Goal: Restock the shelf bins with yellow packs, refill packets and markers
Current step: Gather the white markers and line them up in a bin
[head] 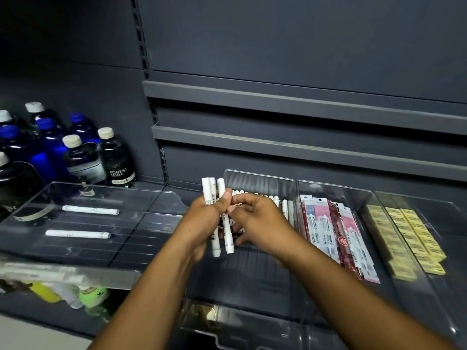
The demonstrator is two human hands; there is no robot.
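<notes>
Since the markers [228, 236] are light, stiff and smooth, they will likely slide against each other, so a hold round the middle of the barrels looks safest. At frame centre the left hand [206, 213] grips a small bundle of them upright over the middle bin [260, 176]. The right hand [257, 218] curls beside it; whether it pinches one I cannot tell. Refill packets [326, 228] and yellow packs [404, 236] fill bins to the right; two loose markers [89, 210] lie left.
</notes>
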